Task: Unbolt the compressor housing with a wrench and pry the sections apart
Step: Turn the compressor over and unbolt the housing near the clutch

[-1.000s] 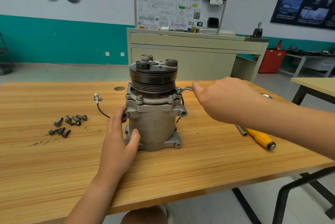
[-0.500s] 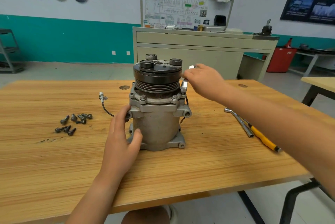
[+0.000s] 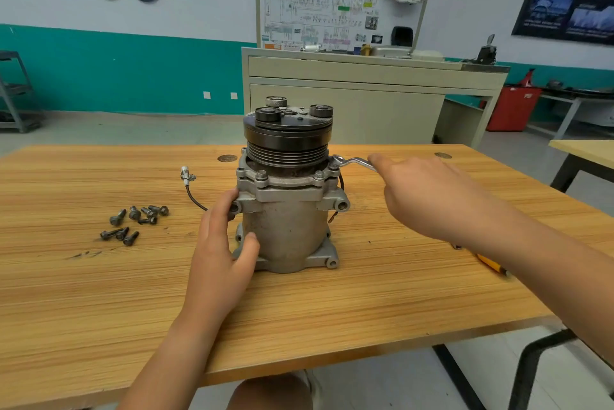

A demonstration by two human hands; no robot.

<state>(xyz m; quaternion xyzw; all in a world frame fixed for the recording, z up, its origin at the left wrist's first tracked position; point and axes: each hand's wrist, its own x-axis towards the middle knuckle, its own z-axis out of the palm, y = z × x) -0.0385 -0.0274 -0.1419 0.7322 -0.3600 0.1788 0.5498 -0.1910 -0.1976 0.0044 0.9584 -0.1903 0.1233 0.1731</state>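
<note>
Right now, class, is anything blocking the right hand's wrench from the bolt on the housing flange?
Nothing visible does. The wrench, held by the right hand, sits on the right-side flange bolt; the left hand steadies the compressor housing.

I see an automotive training workshop: wiring-diagram board (image 3: 332, 7) beyond my right fingers (image 3: 382, 162), wooden workbench (image 3: 99, 293) beneath them.

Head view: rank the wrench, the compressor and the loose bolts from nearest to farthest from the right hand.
1. The wrench: gripped in the right hand itself.
2. The compressor: at centre, just left of that hand, with the wrench's head at its upper right edge.
3. The bolts: a loose pile at the far left of the table.
</note>
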